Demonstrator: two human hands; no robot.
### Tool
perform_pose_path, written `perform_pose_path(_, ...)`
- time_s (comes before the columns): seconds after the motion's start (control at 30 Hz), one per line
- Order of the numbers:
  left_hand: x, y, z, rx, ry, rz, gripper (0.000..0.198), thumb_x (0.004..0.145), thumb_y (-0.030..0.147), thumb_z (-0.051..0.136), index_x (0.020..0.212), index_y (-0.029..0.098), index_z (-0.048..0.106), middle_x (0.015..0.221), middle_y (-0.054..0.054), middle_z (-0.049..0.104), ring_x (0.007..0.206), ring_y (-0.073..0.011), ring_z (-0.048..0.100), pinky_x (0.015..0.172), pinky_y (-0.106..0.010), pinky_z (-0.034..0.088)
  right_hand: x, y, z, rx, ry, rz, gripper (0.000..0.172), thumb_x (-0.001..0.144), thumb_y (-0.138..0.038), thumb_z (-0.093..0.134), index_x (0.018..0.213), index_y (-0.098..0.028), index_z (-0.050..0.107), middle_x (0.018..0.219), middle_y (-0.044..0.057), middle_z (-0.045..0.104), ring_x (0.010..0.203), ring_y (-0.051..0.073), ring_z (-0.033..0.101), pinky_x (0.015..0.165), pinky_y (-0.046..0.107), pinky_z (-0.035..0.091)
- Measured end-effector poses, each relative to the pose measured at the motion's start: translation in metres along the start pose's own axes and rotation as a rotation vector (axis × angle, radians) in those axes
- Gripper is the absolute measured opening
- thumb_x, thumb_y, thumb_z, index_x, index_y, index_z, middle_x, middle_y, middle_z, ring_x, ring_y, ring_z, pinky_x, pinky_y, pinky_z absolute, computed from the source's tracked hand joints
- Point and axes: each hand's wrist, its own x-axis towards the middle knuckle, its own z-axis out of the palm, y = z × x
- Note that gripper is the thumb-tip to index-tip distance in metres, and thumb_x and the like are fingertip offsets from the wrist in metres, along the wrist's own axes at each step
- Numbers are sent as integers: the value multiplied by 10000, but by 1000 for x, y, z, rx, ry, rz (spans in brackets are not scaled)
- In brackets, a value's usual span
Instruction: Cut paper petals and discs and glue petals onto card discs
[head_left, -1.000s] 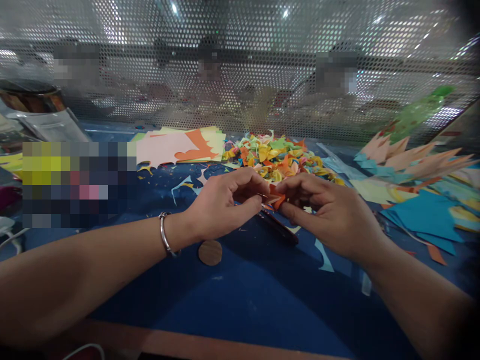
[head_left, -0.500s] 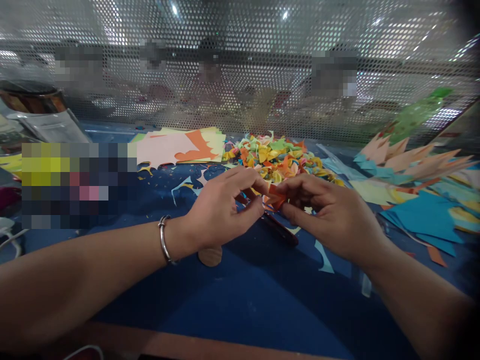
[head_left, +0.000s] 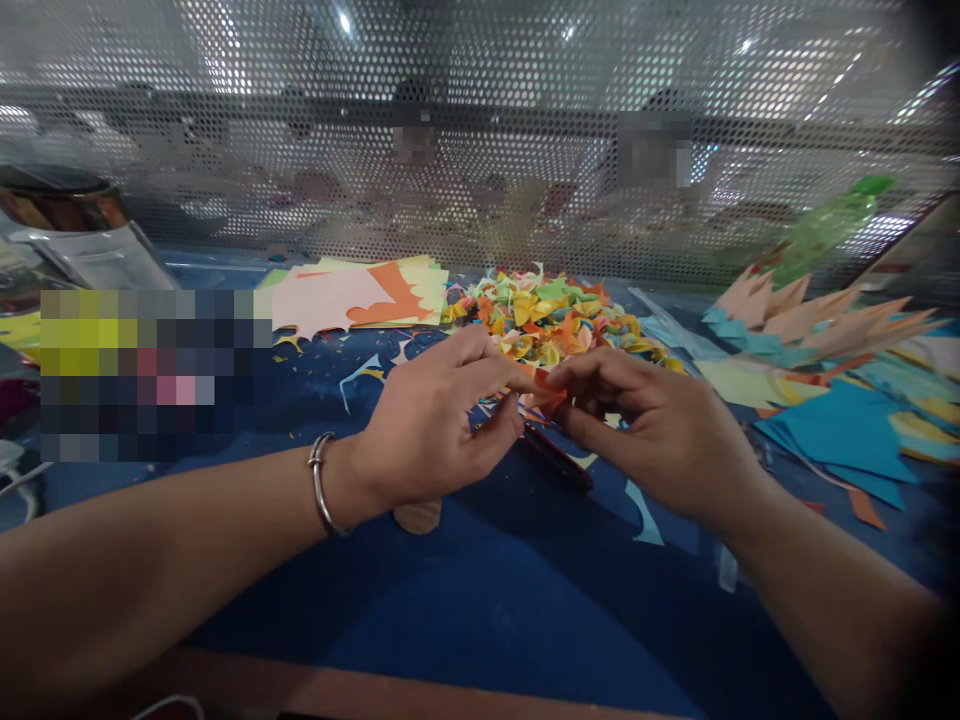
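Between my hands is a small folded piece of orange paper (head_left: 546, 397), raised above the blue table (head_left: 480, 620). My right hand (head_left: 645, 430) pinches its right side between thumb and fingers. From the left, my left hand (head_left: 442, 420) has its thumb and index finger closed at the paper's other edge. A metal bangle (head_left: 320, 485) circles the left wrist. Under the hands lies a dark, slim tool (head_left: 559, 460), partly hidden, so I cannot tell its kind. Beside the left wrist is a round wooden-looking piece (head_left: 418, 516), partly covered.
A heap of small colourful folded papers (head_left: 555, 310) lies behind the hands. Cut paper sheets (head_left: 315, 295) are stacked back left; blue paper pieces (head_left: 840, 430) and peach folded points (head_left: 795, 310) lie right. A green bottle (head_left: 832, 230) stands by the perforated metal screen (head_left: 480, 200).
My left index finger has straightened along the top of the orange paper. Both hands still hold the paper in nearly the same place; the view has shifted slightly.
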Motion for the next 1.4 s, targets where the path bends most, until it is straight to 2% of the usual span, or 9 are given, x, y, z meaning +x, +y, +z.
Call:
perform_pose_path(0.3, 1, 0, 0, 3, -23, 28, 141, 859, 92, 598, 932, 165, 694, 854, -33, 657, 790, -140, 614, 663, -266, 506, 1, -2, 0, 7, 3, 6, 115, 888, -300, 631, 959, -220, 674, 720, 2, 710, 538, 117, 592, 529, 258, 486)
perform_pose_path(0.47, 2, -2, 0, -89, -77, -23, 104, 849, 99, 601, 904, 151, 672, 854, -28, 630, 777, -123, 616, 700, -260, 540, 0, 0, 0, 12, -1, -9, 116, 882, -281, 627, 967, -217, 672, 738, 2, 708, 555, 120, 605, 551, 262, 502)
perform_pose_path(0.67, 3, -6, 3, -289, -123, -138, 97, 844, 107, 602, 909, 156, 655, 885, -30, 625, 761, -102, 633, 656, -216, 581, 1, 1, 2, 11, 5, -20, 164, 893, -344, 656, 985, -210, 676, 734, 1, 693, 564, 128, 608, 554, 268, 507)
perform_pose_path(1.07, 3, -8, 2, -355, -201, -241, 124, 878, 177, 618, 948, 162, 719, 928, -52, 760, 753, -108, 712, 721, -242, 612, -1, 3, 2, -5, -14, 0, 160, 908, -349, 650, 999, -220, 676, 738, 2, 690, 573, 131, 616, 556, 269, 505)
perform_pose_path(1.4, 2, -10, 4, -331, -145, -183, 89, 854, 142, 662, 906, 145, 734, 861, -47, 774, 745, -104, 712, 692, -212, 589, -2, 2, 2, -9, -28, 7, 172, 914, -364, 647, 1001, -219, 678, 741, 14, 701, 574, 141, 622, 557, 285, 510)
